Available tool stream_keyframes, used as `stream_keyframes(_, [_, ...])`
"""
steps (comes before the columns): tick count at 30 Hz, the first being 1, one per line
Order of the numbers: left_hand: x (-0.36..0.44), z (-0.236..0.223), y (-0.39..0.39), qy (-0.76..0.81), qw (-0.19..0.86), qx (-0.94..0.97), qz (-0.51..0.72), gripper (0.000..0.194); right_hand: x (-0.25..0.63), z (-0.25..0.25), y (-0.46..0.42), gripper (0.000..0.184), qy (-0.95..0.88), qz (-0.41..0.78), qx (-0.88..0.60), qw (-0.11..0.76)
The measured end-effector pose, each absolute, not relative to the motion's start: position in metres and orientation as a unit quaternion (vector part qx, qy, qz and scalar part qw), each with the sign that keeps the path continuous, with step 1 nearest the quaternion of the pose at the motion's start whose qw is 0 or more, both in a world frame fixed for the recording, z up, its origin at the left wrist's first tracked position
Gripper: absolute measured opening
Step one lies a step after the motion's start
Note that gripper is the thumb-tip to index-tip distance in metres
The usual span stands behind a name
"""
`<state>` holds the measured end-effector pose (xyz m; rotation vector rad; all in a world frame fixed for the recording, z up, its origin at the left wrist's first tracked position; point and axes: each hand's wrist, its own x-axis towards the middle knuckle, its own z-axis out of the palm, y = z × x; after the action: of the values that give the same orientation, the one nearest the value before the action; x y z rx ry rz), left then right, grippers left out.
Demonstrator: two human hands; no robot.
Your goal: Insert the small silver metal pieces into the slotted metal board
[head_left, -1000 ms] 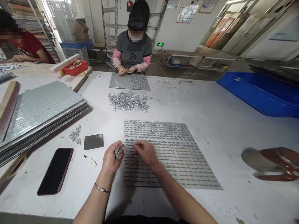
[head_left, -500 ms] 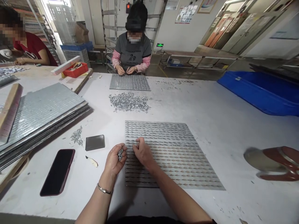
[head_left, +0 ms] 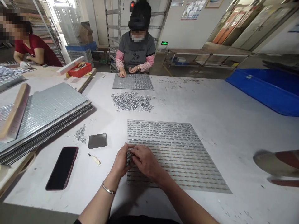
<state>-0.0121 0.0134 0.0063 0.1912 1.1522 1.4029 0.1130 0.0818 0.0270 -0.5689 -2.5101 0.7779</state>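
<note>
My left hand (head_left: 121, 163) is cupped around a small bunch of silvery metal pieces (head_left: 128, 157) at the left edge of a ribbed metal sheet (head_left: 177, 155) lying flat on the white table. My right hand (head_left: 144, 161) rests on that sheet and its fingertips touch the pieces in my left palm. Whether the right fingers pinch a piece is hidden. A silver bracelet sits on my left wrist.
A pile of loose metal pieces (head_left: 133, 102) lies beyond the sheet. A phone (head_left: 62, 168), a dark square plate (head_left: 97, 140) and a small white tool (head_left: 95, 159) lie to the left. Stacked metal sheets (head_left: 42, 115) fill the left. A blue bin (head_left: 268, 90) stands right. A person (head_left: 136, 46) works opposite.
My right hand has drawn back from the sheet's rows to my left palm. Both hands now meet over the bunch of pieces. The view has shifted slightly.
</note>
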Motion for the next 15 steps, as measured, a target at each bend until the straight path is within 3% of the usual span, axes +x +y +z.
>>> stream_keyframes(7, [-0.010, 0.002, 0.015, 0.470, 0.658, 0.084, 0.583, 0.048, 0.127, 0.014, 0.084, 0.009, -0.865, 0.328, -0.263, 0.273])
stream_keyframes(11, [-0.013, 0.002, 0.017, 0.470, 0.650, 0.047, 0.595, 0.029, 0.143, -0.003, 0.095, 0.017, -0.770, 0.413, -0.363, 0.323])
stream_keyframes(15, [-0.020, 0.000, 0.020, 0.446, 0.596, -0.012, 0.668, 0.021, 0.152, -0.033, 0.113, 0.030, -0.691, 0.502, -0.415, 0.313])
